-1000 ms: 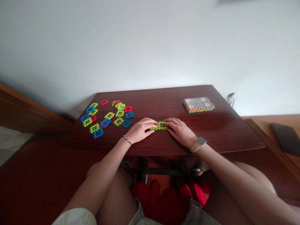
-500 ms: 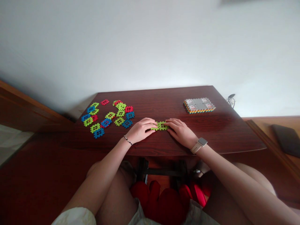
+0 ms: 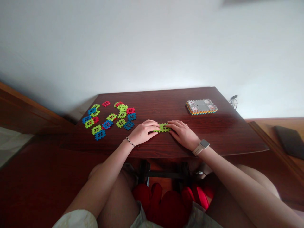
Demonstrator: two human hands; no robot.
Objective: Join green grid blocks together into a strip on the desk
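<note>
Two lime-green square building tiles (image 3: 164, 127) with notched edges and window-like openings lie side by side on the table, edge against edge. My left hand (image 3: 145, 130) is closed on the left tile, its fingertips covering much of that piece. On the right tile, my right hand (image 3: 182, 133) grips the outer edge with thumb and fingers. Whether the notches are fully locked together cannot be made out under the fingers.
Several loose red, blue and green tiles (image 3: 121, 123) are scattered over the left part of the dark wooden table (image 3: 156, 107). At the right stands a stacked block of grey-topped, colourful tiles (image 3: 202, 106). A pale wall (image 3: 152, 47) rises behind.
Hardly anything differs. Both hands stay on the green tiles, which now sit slightly closer together.
</note>
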